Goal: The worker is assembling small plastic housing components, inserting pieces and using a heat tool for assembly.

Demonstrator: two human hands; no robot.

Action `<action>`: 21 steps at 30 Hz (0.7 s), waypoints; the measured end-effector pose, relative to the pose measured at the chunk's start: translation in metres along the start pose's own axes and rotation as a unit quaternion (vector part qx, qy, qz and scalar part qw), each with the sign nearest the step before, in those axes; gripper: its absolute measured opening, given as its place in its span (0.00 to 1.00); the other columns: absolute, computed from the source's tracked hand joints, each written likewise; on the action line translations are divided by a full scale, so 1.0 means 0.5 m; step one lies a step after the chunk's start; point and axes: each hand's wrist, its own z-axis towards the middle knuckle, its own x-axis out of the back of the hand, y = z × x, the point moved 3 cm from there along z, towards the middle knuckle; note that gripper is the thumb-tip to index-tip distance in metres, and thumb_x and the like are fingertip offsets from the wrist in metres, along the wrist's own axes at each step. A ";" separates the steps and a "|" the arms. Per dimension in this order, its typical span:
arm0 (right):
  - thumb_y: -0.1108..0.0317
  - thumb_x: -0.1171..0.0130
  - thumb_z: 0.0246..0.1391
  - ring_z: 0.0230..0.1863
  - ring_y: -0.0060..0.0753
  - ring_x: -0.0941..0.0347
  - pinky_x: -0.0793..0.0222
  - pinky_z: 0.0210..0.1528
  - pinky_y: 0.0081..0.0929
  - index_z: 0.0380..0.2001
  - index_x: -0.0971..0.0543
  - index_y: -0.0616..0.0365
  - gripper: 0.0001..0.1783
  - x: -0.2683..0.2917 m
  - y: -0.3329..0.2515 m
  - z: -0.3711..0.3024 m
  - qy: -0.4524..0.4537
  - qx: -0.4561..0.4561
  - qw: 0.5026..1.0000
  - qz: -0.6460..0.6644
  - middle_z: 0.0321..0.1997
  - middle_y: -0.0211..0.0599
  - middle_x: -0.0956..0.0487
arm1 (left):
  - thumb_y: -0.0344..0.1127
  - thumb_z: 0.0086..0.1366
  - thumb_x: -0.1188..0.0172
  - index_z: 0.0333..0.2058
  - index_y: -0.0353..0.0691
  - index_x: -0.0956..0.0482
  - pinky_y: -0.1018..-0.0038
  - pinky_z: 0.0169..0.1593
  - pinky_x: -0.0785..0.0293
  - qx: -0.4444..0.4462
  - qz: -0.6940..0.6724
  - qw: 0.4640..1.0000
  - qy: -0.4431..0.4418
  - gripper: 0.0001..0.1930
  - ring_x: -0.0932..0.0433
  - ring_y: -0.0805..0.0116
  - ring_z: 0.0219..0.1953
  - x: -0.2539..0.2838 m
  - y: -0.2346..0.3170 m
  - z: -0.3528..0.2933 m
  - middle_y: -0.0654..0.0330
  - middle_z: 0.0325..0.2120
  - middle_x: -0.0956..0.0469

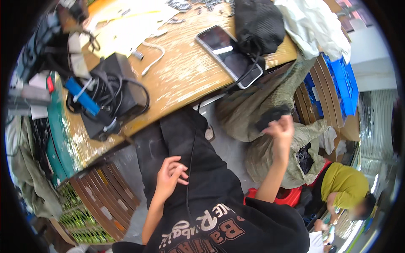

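Over my lap, my left hand hovers with its fingers loosely bent and apart, nothing visible in them. My right hand reaches out to the right of my legs, fingers bent. A blurred black piece shows right at its fingertips; whether they grip it, I cannot tell. Behind that piece, a large greenish woven sack leans by the table edge. Below my right hand, a second pale sack stands with its mouth open, dark material showing inside.
On the wooden table lie a phone, a black mesh bag, a white cable and a black box with coiled cords. Blue crates stand at the right. A person in a yellow-green shirt bends at the lower right.
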 end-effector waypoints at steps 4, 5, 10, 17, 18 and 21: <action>0.78 0.50 0.44 0.31 0.32 0.30 0.26 0.34 0.30 0.31 0.37 0.62 0.10 0.182 -0.008 0.186 0.248 0.292 0.912 0.150 0.33 0.38 0.31 | 0.32 0.59 0.53 0.42 0.33 0.37 0.76 0.24 0.25 0.005 0.064 0.996 0.056 0.13 0.28 0.72 0.24 0.038 0.000 0.012 0.55 0.27 0.30; 0.80 0.51 0.44 0.30 0.31 0.30 0.25 0.33 0.30 0.30 0.37 0.63 0.08 0.217 0.011 0.251 0.291 0.315 0.891 0.146 0.33 0.39 0.31 | 0.32 0.59 0.53 0.42 0.33 0.37 0.76 0.24 0.25 -0.005 0.078 0.996 0.051 0.13 0.28 0.72 0.24 0.043 0.003 0.011 0.55 0.27 0.30; 0.68 0.48 0.44 0.29 0.29 0.32 0.31 0.32 0.28 0.31 0.30 0.62 0.10 0.246 0.202 0.563 0.181 -0.014 0.966 0.186 0.30 0.34 0.29 | 0.33 0.61 0.55 0.41 0.34 0.36 0.74 0.24 0.24 0.033 0.099 0.993 0.061 0.11 0.28 0.72 0.23 0.063 -0.024 0.006 0.55 0.26 0.30; 0.59 0.53 0.48 0.37 0.39 0.31 0.36 0.38 0.30 0.37 0.27 0.61 0.18 0.226 0.512 0.606 0.105 -0.165 0.975 0.105 0.35 0.42 0.27 | 0.32 0.61 0.56 0.39 0.34 0.35 0.73 0.23 0.24 0.054 0.125 0.987 0.086 0.10 0.28 0.70 0.23 0.084 -0.052 0.011 0.55 0.26 0.29; 0.59 0.53 0.48 0.37 0.39 0.31 0.36 0.38 0.30 0.37 0.27 0.61 0.18 0.210 0.497 0.600 0.102 -0.165 0.975 0.107 0.35 0.42 0.27 | 0.32 0.61 0.56 0.39 0.34 0.35 0.73 0.23 0.24 0.052 0.117 0.986 0.103 0.10 0.27 0.70 0.23 0.091 -0.052 0.005 0.55 0.26 0.29; 0.60 0.53 0.47 0.38 0.39 0.31 0.36 0.38 0.31 0.37 0.28 0.61 0.18 0.220 0.464 0.543 0.126 -0.135 0.983 -0.011 0.36 0.44 0.27 | 0.32 0.61 0.56 0.38 0.34 0.34 0.73 0.23 0.24 0.051 0.122 0.984 0.117 0.10 0.28 0.70 0.23 0.104 -0.043 0.003 0.55 0.25 0.29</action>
